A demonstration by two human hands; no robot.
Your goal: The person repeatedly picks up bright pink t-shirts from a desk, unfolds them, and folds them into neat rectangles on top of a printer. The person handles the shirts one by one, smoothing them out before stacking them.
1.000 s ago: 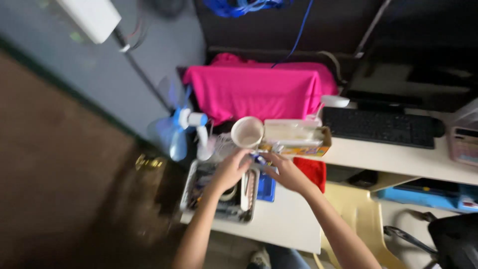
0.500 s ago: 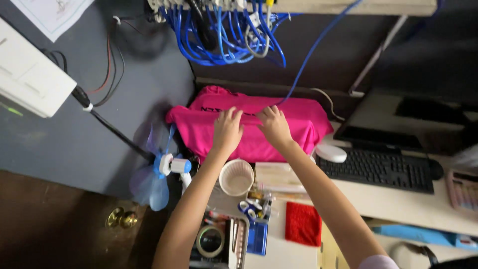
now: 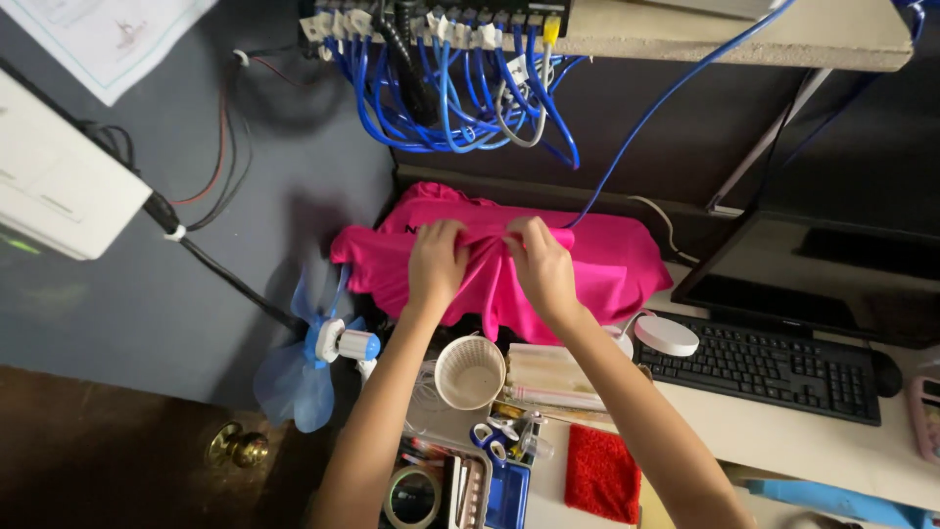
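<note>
1. Both hands pinch a bright pink cloth [image 3: 597, 260] that drapes over something boxy at the back of the counter [image 3: 764, 431]. The left hand [image 3: 438, 263] and right hand [image 3: 540, 266] sit close together at the cloth's middle, each grip clamped on a gathered fold.
2. The fabric bunches into creases running down from the fingers, which suggests it is being pulled together or lifted at the centre. The rest of it lies spread to either side of the hands.
3. Above the hands, a thick bundle of blue cables [image 3: 450, 78] hangs from a row of sockets under a shelf. One long blue cable runs from the upper right down to just beside the right hand.
4. Just below the wrists stands an empty white cup [image 3: 470, 372]. Beside it lies a flat pale package [image 3: 558, 377], long and rectangular.
5. Further below the cup sits a tray of small items [image 3: 460, 480], including a roll of tape and something blue. A red cloth pad [image 3: 602, 475] lies to its right.
6. Left of the left arm stands a small blue fan [image 3: 313, 358], its blades facing the wall.
7. Right of the right hand is a white round device [image 3: 666, 335], then a black keyboard [image 3: 764, 367] and a dark monitor [image 3: 813, 284].
8. Far up and left of the hands, a white box [image 3: 59, 191] is fixed to the wall, with a white printed sheet [image 3: 108, 34] above it.
</note>
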